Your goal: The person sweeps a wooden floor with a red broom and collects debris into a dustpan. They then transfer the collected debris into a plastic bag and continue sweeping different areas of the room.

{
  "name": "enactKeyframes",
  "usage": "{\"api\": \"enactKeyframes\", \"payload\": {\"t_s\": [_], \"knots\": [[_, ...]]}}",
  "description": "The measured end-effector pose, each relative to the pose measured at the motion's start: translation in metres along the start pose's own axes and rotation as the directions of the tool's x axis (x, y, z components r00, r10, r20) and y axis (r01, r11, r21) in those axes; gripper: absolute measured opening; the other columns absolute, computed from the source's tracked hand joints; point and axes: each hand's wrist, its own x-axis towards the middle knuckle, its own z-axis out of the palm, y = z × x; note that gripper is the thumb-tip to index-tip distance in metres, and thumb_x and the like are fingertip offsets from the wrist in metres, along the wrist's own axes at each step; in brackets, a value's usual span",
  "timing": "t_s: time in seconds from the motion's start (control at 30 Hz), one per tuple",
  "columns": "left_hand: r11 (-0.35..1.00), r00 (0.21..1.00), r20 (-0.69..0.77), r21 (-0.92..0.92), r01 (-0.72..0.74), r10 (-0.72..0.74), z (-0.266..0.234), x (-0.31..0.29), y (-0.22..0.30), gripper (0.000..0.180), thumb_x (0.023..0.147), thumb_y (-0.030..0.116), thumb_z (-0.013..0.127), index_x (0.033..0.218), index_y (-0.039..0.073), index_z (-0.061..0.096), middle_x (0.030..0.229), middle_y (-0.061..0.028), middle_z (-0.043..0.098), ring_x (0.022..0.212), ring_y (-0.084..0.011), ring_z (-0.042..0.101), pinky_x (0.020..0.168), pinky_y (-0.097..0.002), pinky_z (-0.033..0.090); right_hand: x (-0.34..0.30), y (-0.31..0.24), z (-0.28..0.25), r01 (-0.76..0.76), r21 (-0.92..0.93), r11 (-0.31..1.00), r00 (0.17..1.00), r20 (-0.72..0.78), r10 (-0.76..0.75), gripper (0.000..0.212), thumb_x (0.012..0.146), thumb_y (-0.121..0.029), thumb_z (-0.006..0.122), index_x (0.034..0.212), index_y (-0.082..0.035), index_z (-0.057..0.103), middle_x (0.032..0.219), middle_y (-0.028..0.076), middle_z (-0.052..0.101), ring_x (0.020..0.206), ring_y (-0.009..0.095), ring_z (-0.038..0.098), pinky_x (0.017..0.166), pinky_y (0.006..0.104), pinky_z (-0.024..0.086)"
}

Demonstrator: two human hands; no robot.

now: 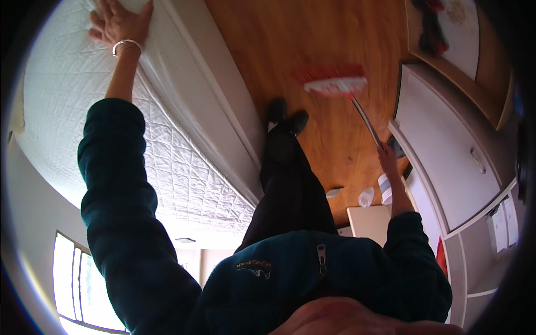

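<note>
- Nearest was the person's dark teal zipped jacket (296,265), its left sleeve stretched forward along the bed and its right sleeve bent out to the side.
- Below it ran black trousers (293,184), ending in dark shoes (297,121) set close together on the floor.
- To the right of the legs, a pale beige flat-topped block (369,223) stood near a crumpled clear plastic bag (366,196) and a white round container (385,188), the last partly hidden by the forearm.
- The right hand (388,159) was closed around the slim grey metal handle (366,121) of a broom.
- The red-bristled broom with a white head (336,85) was over the floor, past the shoes and to their right; whether its bristles touched the boards could not be told.
- The left hand (120,25), a pale bangle (127,44) at its wrist, was open with fingers spread, resting near the edge of the white quilted mattress (67,95) and gripping nothing.
- Warm brown wooden floorboards (268,39) spread between the bed's pale side and a white cabinet door (446,145) with a metal pull (478,160).
- At the lower left, a bright window (92,285) stood beyond the mattress.
</note>
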Motion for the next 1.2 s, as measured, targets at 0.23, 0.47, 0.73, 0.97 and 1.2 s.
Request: {"api": "enactKeyframes", "payload": {"t_s": [0.23, 0.47, 0.73, 0.97, 1.2], "knots": [[1.000, 1.000, 0.015, -0.005, 0.020, -0.020, -0.003, 0.004, 0.004, 0.093, 0.068, 0.060, 0.064, 0.142, 0.013, 0.033, 0.149, -0.0028, 0.031, 0.137, -0.0323, 0.022, 0.107, -0.0534, 0.014, 0.227, -0.299, 0.134, 0.415, 0.130, 0.900, 0.907, 0.017, -0.421, 0.025, 0.092, -0.023, 0.050, 0.103, -0.002, 0.059, 0.066, 0.007, 0.056, 0.060, 0.017, 0.053, 0.056, 0.0324, 0.043], [0.999, 0.997, 0.065, -0.031, 0.037, -0.035, -0.002, 0.003, 0.001, 0.093, 0.070, 0.056, 0.064, 0.144, 0.010, 0.029, 0.150, -0.0064, 0.027, 0.139, -0.0352, 0.015, 0.109, -0.0573, 0.008, 0.186, -0.262, 0.156, 0.400, -0.338, 0.852, 0.905, -0.002, -0.426, 0.032, 0.091, -0.026, 0.047, 0.117, -0.010, 0.056, 0.099, 0.021, 0.064, 0.093, 0.040, 0.060, 0.075, 0.0468, 0.048], [0.988, 0.963, 0.224, 0.003, 0.156, -0.152, -0.026, 0.011, 0.016, 0.093, 0.070, 0.043, 0.070, 0.145, 0.010, 0.026, 0.153, -0.0056, 0.022, 0.141, -0.0333, 0.011, 0.110, -0.0588, 0.006, -0.002, -0.022, 0.110, -0.216, -0.579, 0.786, 0.972, -0.051, 0.230, 0.031, 0.092, -0.032, 0.046, 0.099, -0.005, 0.061, 0.094, 0.024, 0.064, 0.091, 0.043, 0.061, 0.075, 0.0526, 0.049], [0.977, 0.910, 0.366, -0.013, 0.214, -0.195, -0.037, 0.019, 0.016, 0.097, 0.071, 0.040, 0.069, 0.147, 0.007, 0.018, 0.154, -0.0072, 0.016, 0.142, -0.0350, 0.006, 0.110, -0.0584, 0.004, -0.024, -0.054, 0.067, -0.320, 0.046, 0.946, 0.947, -0.022, 0.321, 0.019, 0.090, -0.026, 0.055, 0.090, -0.007, 0.061, 0.063, 0.008, 0.054, 0.053, 0.023, 0.052, 0.047, 0.0375, 0.041], [0.963, 0.892, 0.418, -0.121, 0.241, -0.170, -0.042, 0.030, 0.011, 0.099, 0.068, 0.034, 0.070, 0.146, 0.004, 0.016, 0.154, -0.0120, 0.016, 0.141, -0.0406, 0.005, 0.109, -0.0617, 0.001, 0.082, -0.325, -0.017, -0.597, 0.609, 0.523, 0.738, 0.672, 0.061, 0.015, 0.091, -0.025, 0.058, 0.096, -0.010, 0.056, 0.059, 0.004, 0.051, 0.046, 0.017, 0.050, 0.041, 0.0317, 0.040]]}}
